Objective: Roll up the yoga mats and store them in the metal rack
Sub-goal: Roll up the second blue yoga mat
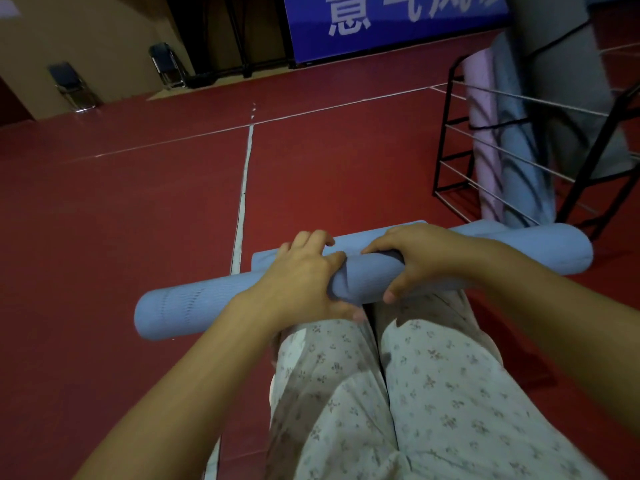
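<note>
A person looks down at a nearly rolled blue yoga mat (194,303) that lies crosswise in front of their knees, its long axis running from about 8 o'clock to 2 o'clock across the lower middle of the view. A short unrolled flap of the same mat shows flat on the red floor (121,209) just beyond the roll, toward 12 o'clock.

Both hands sit on the middle of the roll, close together. The left hand (304,275) has its grip clamped on the mat: fingers curled over the far side, thumb wrapped under the near side. The right hand (415,258) has its grip clamped on the mat too, fingers hooked over the top and thumb pressing the near face. Between the two hands the mat's surface is pinched into a slight crease.

Below the roll, at 6 o'clock, are the person's legs in pale floral trousers (415,393).

At 2 o'clock stands the black metal rack (450,140), with silver cross-bars. Inside it, upright, are a pink rolled mat (483,109) and, just beside it, a blue patterned rolled mat (523,157).

A white line (244,178) runs up the floor toward 12 o'clock. Two folding chairs (71,84) stand against the wall at 10 o'clock, and a blue banner (398,22) hangs at 1 o'clock.
</note>
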`<state>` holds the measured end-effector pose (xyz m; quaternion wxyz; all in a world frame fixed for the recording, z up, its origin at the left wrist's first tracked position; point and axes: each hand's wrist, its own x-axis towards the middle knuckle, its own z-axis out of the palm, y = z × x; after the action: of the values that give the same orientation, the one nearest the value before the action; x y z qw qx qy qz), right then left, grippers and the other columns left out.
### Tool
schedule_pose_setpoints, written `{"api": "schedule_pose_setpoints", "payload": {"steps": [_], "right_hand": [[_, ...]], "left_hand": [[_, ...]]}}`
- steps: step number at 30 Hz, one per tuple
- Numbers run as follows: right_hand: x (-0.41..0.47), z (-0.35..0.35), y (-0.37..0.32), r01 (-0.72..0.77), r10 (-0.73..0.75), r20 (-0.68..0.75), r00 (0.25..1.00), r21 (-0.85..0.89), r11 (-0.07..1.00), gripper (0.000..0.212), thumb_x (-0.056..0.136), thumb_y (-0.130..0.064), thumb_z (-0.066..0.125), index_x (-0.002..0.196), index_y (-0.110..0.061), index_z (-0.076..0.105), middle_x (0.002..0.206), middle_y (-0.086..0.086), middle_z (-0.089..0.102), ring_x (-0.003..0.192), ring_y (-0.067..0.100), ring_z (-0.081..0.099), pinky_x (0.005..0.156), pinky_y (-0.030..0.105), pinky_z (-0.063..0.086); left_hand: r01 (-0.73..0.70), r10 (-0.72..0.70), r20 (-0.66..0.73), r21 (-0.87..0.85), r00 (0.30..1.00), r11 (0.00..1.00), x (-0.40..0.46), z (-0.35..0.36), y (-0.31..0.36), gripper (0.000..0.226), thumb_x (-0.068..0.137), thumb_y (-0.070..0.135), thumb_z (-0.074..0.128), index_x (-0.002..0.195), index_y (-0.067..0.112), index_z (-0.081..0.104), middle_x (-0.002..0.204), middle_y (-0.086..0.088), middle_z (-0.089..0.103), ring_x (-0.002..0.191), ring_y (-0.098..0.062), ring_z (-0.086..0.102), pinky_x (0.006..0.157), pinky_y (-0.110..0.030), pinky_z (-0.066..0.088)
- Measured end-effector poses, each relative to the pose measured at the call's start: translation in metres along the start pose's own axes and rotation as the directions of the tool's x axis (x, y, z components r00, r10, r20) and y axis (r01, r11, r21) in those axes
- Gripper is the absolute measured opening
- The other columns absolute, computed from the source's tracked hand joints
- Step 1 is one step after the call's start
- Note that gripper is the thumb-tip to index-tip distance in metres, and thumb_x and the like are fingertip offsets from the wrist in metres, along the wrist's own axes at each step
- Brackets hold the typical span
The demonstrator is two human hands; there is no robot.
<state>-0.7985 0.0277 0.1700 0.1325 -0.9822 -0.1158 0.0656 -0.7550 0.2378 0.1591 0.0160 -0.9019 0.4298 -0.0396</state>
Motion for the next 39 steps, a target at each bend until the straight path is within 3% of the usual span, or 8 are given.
{"api": "schedule_pose_setpoints", "payload": {"steps": [8, 12, 15, 19, 24, 30, 34, 39], "right_hand": [[-0.013, 0.012, -0.012, -0.143, 0.115, -0.120, 0.986, -0.255, 0.956, 0.089, 0.075, -0.054, 0.069, 0.148, -0.033, 0.021, 0.142, -0.003, 0.042, 0.132, 0.017, 0.036, 0.109, 0.043, 0.025], [-0.022, 0.039, -0.016, -0.198, 0.109, -0.253, 0.961, -0.360, 0.912, 0.091, 0.070, -0.043, 0.076, 0.142, -0.023, 0.024, 0.134, 0.004, 0.043, 0.126, 0.025, 0.042, 0.107, 0.050, 0.027], [-0.013, 0.053, 0.000, -0.162, -0.006, -0.378, 0.926, -0.409, 0.898, 0.101, 0.038, -0.028, 0.089, 0.125, -0.011, 0.042, 0.096, 0.014, 0.061, 0.083, 0.033, 0.061, 0.076, 0.046, 0.050], [-0.006, 0.042, 0.008, -0.076, -0.108, -0.357, 0.928, -0.466, 0.881, 0.083, 0.036, -0.032, 0.087, 0.111, -0.010, 0.057, 0.076, 0.008, 0.058, 0.062, 0.026, 0.056, 0.050, 0.029, 0.033], [-0.007, 0.039, 0.013, -0.047, -0.107, -0.330, 0.938, -0.425, 0.904, 0.077, 0.045, -0.031, 0.086, 0.113, -0.010, 0.057, 0.082, 0.009, 0.059, 0.068, 0.029, 0.057, 0.053, 0.029, 0.032], [-0.015, 0.026, 0.015, -0.147, 0.012, -0.288, 0.958, -0.450, 0.881, 0.089, 0.076, -0.043, 0.069, 0.149, -0.034, 0.018, 0.132, 0.007, 0.042, 0.118, 0.027, 0.043, 0.098, 0.042, 0.033], [-0.028, 0.017, 0.022, -0.198, 0.076, -0.248, 0.966, -0.516, 0.833, 0.095, 0.082, -0.043, 0.063, 0.148, -0.044, -0.006, 0.125, 0.007, 0.038, 0.111, 0.026, 0.043, 0.094, 0.041, 0.037], [-0.041, 0.007, 0.022, -0.122, -0.047, -0.312, 0.949, -0.498, 0.858, 0.095, 0.061, -0.038, 0.076, 0.144, -0.026, 0.031, 0.102, 0.006, 0.054, 0.084, 0.026, 0.053, 0.063, 0.036, 0.040]], "left_hand": [[-0.131, 0.128, -0.090, -0.032, 0.988, 0.991, 0.008, -0.004, -0.016, 0.064, 0.063, 0.060, 0.075, 0.110, 0.018, 0.066, 0.090, -0.004, 0.059, 0.088, -0.021, 0.053, 0.067, -0.025, 0.031], [-0.077, 0.074, -0.028, -0.130, 0.997, 0.989, 0.018, -0.014, -0.020, 0.074, 0.069, 0.055, 0.076, 0.132, 0.024, 0.052, 0.110, 0.003, 0.063, 0.100, -0.015, 0.057, 0.082, -0.023, 0.042], [-0.012, 0.014, 0.013, -0.177, 1.000, 0.984, 0.021, -0.013, -0.020, 0.085, 0.068, 0.056, 0.075, 0.135, 0.020, 0.037, 0.114, 0.001, 0.064, 0.100, -0.018, 0.058, 0.081, -0.029, 0.045], [-0.115, 0.109, -0.113, -0.043, 0.988, 0.992, 0.007, 0.001, -0.027, 0.074, 0.073, 0.056, 0.072, 0.126, 0.013, 0.045, 0.111, -0.004, 0.061, 0.100, -0.025, 0.058, 0.072, -0.031, 0.042], [-0.102, 0.146, -0.180, 0.231, 0.973, 0.967, -0.013, 0.019, -0.049, 0.110, 0.048, 0.051, 0.088, 0.140, 0.028, 0.032, 0.097, -0.013, 0.056, 0.079, -0.031, 0.058, 0.059, -0.042, 0.051], [-0.210, 0.254, -0.185, 0.226, 0.949, 0.951, -0.006, 0.011, -0.059, 0.102, 0.055, 0.043, 0.084, 0.142, 0.026, 0.033, 0.083, -0.007, 0.055, 0.063, -0.023, 0.056, 0.041, -0.029, 0.042], [-0.297, 0.356, -0.202, 0.272, 0.912, 0.915, -0.004, 0.003, -0.066, 0.077, 0.074, 0.051, 0.054, 0.144, 0.032, 0.028, 0.079, -0.006, 0.055, 0.060, -0.021, 0.054, 0.040, -0.029, 0.044], [-0.320, 0.400, -0.213, 0.330, 0.891, 0.888, -0.010, -0.019, -0.068, 0.069, 0.076, 0.053, 0.048, 0.141, 0.038, 0.032, 0.078, -0.005, 0.053, 0.059, -0.020, 0.054, 0.039, -0.030, 0.045]]}}
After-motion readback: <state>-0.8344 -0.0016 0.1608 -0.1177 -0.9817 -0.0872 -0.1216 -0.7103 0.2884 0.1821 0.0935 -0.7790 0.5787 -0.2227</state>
